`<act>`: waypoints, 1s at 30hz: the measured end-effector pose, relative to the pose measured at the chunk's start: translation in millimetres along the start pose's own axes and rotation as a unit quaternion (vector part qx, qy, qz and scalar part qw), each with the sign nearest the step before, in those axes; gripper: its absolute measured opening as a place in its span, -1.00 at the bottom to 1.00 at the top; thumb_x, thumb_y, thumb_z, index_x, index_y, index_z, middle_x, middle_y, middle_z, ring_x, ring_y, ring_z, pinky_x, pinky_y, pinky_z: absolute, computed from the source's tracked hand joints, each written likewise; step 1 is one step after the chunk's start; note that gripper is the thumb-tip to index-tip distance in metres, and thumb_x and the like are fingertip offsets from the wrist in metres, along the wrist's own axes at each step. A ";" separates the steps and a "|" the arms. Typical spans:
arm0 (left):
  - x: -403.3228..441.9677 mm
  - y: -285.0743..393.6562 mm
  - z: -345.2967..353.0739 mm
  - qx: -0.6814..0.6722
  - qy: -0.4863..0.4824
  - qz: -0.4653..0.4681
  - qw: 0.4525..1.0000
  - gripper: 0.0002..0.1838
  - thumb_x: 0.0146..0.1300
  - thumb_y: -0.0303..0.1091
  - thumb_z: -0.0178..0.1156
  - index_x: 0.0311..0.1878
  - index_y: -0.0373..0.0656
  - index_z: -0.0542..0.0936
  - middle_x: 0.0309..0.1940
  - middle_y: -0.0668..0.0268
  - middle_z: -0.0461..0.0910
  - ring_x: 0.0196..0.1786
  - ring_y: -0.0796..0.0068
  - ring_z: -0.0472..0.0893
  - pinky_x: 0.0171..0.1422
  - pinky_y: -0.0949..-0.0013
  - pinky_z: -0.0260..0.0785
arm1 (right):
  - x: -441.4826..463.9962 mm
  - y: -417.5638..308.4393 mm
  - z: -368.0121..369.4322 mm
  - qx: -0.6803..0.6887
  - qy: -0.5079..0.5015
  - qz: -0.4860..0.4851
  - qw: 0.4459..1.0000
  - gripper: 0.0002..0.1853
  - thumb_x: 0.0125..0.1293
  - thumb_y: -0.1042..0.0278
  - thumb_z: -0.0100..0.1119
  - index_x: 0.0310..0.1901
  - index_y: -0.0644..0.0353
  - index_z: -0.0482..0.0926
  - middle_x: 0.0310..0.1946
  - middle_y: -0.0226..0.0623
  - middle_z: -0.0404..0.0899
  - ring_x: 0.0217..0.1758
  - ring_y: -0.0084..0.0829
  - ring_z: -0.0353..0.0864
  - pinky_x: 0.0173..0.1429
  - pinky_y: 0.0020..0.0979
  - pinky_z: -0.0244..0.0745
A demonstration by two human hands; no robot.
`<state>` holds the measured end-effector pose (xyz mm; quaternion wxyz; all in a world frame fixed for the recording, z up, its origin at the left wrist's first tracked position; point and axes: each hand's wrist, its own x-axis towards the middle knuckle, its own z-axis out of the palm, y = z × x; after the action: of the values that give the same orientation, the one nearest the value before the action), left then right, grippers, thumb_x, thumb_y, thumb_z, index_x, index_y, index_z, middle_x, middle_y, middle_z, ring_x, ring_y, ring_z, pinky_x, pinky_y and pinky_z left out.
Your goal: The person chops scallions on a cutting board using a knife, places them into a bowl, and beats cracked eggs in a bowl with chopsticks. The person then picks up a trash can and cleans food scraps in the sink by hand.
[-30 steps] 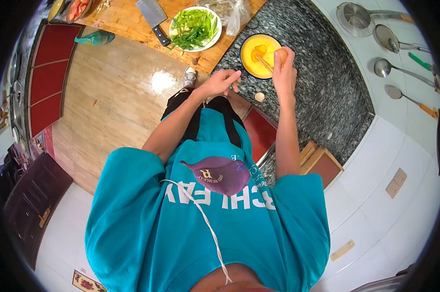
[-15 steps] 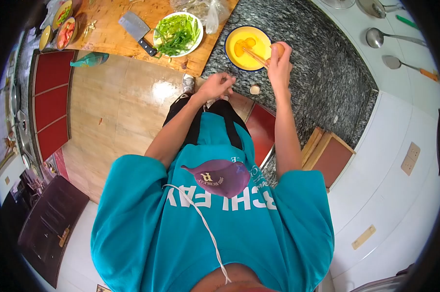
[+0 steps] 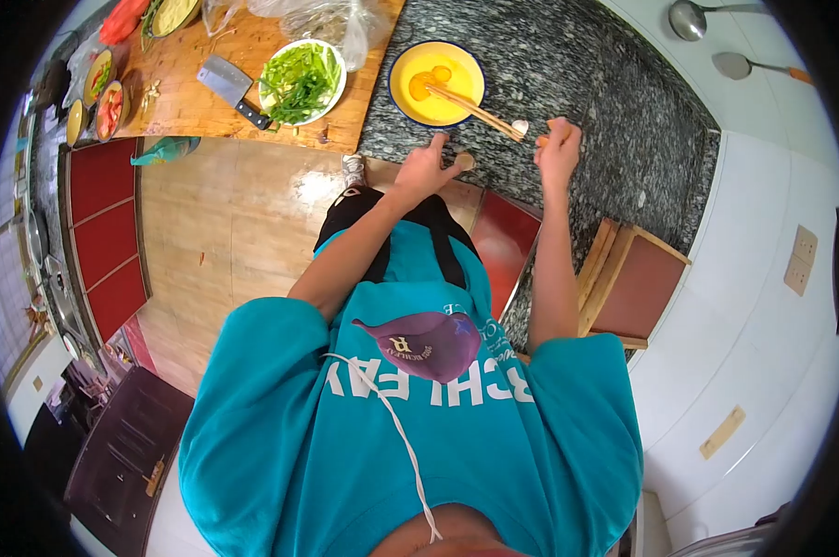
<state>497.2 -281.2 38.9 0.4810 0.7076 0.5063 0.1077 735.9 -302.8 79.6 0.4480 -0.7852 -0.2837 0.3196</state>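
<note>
Fingers of our right hand (image 3: 559,161) grasp what looks like brown shell (image 3: 543,141) beside the bowl (image 3: 396,93) holding yolks (image 3: 419,89); our left hand (image 3: 421,174) nears a pale shell (image 3: 465,161), its grip unclear. We'd best keep fragments off the 2 chopsticks (image 3: 480,113).

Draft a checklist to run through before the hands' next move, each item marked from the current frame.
1. Egg yolks in the bowl: ok.
2. Egg free of shell bits: cannot tell, too small to see.
3. Chopsticks leaning over the bowl's rim: ok.
4. Right hand free: not ok, its fingers hold a brown shell.
5. Counter free of loose shell: not ok, a pale piece lies by the chopsticks.
6. Cleaver away from both hands: ok.
</note>
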 end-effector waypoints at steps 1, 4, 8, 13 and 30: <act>3.0 1.3 3.8 0.001 -0.003 0.004 1.000 -0.36 0.16 -0.06 0.36 0.18 -0.25 0.38 -0.47 0.01 0.65 -0.31 -0.04 0.67 -0.15 0.05 0.52 | 0.6 0.3 1.0 -0.061 -0.004 0.032 0.998 -0.61 0.54 0.00 -0.14 0.00 0.20 0.41 -0.47 -0.26 0.56 -0.66 -0.58 0.43 -0.59 -0.46 0.38; 9.8 3.1 18.2 0.084 0.006 0.039 0.996 -0.27 0.10 0.02 0.37 0.20 -0.22 0.33 -0.21 -0.12 0.61 -0.18 -0.15 0.64 -0.10 -0.03 0.52 | 12.7 29.1 13.5 -0.241 0.025 -0.092 0.966 -0.65 0.49 0.04 -0.02 0.01 0.18 0.40 -0.39 -0.02 0.65 -0.35 0.01 0.69 -0.33 -0.10 0.53; 18.2 3.2 32.5 0.122 0.010 0.042 0.992 -0.40 0.14 -0.04 0.35 0.14 -0.15 0.39 -0.22 -0.10 0.60 -0.17 -0.19 0.62 -0.08 -0.04 0.50 | 17.8 24.2 24.0 -0.313 -0.086 -0.047 0.945 -0.69 0.46 0.07 0.04 0.04 0.12 0.40 -0.36 0.06 0.64 -0.28 0.14 0.65 -0.21 0.03 0.49; 27.6 -5.4 36.8 0.130 0.001 0.020 0.991 -0.58 0.20 -0.14 0.27 0.03 -0.13 0.45 -0.22 -0.05 0.59 -0.16 -0.16 0.61 -0.08 -0.05 0.50 | 21.0 53.9 40.1 -0.334 -0.129 -0.065 0.931 -0.74 0.43 0.21 0.08 0.01 0.15 0.42 -0.34 0.05 0.65 -0.27 0.12 0.65 -0.20 0.03 0.50; 6.2 -0.3 -6.0 -0.250 -0.032 -0.077 0.965 -0.82 0.28 -0.48 0.17 -0.10 -0.34 0.54 -0.33 0.15 0.69 -0.35 0.54 0.67 -0.31 0.41 0.52 | -92.0 6.3 50.1 0.412 -0.181 0.304 0.839 -0.70 0.54 0.02 -0.13 -0.06 0.12 0.35 -0.49 -0.22 0.48 -0.70 -0.53 0.33 -0.65 -0.51 0.17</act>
<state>496.1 -272.7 39.6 0.6656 0.5266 0.5006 0.1704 640.6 -346.8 77.0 0.5511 -0.5029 0.0513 0.6639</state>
